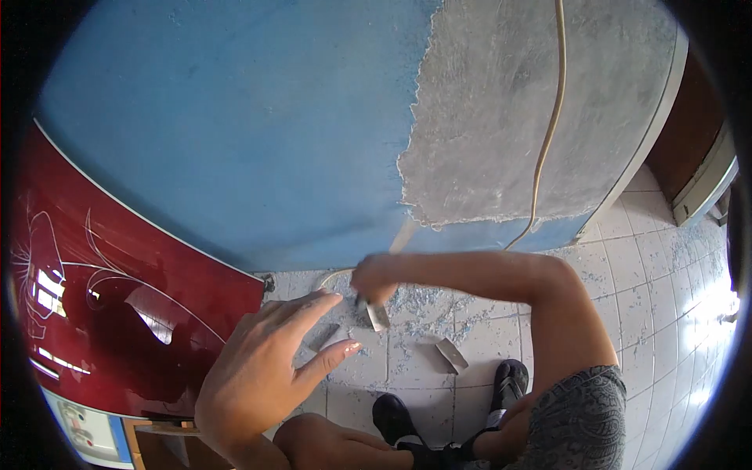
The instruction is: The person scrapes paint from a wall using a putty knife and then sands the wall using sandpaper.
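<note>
My left hand (270,364) is raised in the foreground, thumb and fingers apart, holding nothing. My right hand (376,276) is closed and motion-blurred near the foot of the blue wall (274,133); what it grips is too smeared to name. A pale blurred strip (403,235) lies between that hand and the wall. Just below the hand shows a small metal blade (378,316) with something dark beside it. Another flat metal piece (451,356) rests on the tiled floor (489,392). Blue flakes (427,304) are scattered around. The wall's right part is bare grey (501,117) with a ragged paint edge.
A beige cable (550,129) hangs down the grey area. At left stands a glossy red panel (157,313) with a wooden frame (164,429) below. The person's dark shoes (395,415) are on the floor. A brown door (689,117) is at right.
</note>
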Available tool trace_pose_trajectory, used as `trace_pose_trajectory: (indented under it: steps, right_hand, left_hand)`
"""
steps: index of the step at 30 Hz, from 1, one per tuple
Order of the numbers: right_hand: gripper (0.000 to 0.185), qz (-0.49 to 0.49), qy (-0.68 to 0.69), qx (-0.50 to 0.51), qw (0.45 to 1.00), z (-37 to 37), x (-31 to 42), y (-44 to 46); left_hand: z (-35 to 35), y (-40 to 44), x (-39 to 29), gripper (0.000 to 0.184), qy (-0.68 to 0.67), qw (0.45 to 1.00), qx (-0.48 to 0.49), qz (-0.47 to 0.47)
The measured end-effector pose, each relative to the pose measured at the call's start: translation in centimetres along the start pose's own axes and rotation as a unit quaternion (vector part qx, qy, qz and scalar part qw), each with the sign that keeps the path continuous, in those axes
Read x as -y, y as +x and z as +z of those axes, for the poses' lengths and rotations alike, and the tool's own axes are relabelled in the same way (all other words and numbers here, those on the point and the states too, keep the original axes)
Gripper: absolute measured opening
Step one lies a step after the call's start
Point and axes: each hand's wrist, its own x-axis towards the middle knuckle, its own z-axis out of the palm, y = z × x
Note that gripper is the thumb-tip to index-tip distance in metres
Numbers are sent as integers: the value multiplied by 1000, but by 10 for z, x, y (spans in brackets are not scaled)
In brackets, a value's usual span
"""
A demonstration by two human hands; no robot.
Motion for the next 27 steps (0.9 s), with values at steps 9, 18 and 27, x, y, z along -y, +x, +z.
trace_pose_trajectory:
  steps: [9,18,27]
  right_hand:
    - [34,65,63,-25,996,-25,-39,-13]
    - [39,-48,-29,38,998,-6,-29,22]
    - [42,-179,-11,50,982,17,-8,42]
  left_hand:
    - [-1,10,-9,54,-13,1000,23,-14]
    - [6,17,-10,54,-25,999,24,-5]
    - [2,12,-14,53,-34,999,34,-8]
